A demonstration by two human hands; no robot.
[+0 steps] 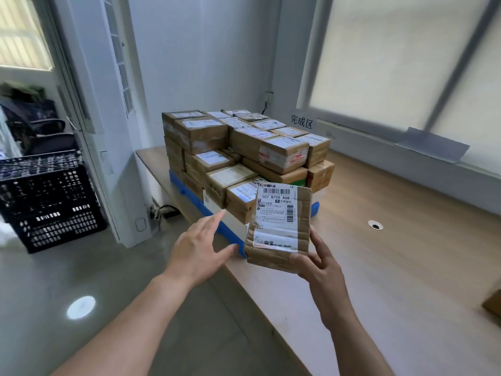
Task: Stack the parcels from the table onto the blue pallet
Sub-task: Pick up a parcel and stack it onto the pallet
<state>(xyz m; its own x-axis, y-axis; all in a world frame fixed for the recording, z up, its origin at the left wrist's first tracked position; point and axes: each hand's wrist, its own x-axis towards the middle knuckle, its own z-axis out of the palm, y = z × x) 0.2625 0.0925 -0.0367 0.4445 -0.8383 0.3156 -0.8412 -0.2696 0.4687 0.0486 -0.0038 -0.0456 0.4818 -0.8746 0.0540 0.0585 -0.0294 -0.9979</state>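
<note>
A brown cardboard parcel (279, 229) with a white shipping label stands tilted up in front of me, and my right hand (318, 263) grips its lower right corner. To its left my left hand (198, 245) hovers with fingers straight, apart from the parcel. Behind them the blue pallet (189, 195) lies on the wooden table (379, 253), loaded with several layers of taped cardboard parcels (244, 147).
A black plastic crate (48, 202) stands on the floor at the left beside a white door frame. A cable hole (375, 225) is set in the tabletop to the right. Another box corner (493, 305) shows at the right edge. A paper sign (301, 122) hangs under the window.
</note>
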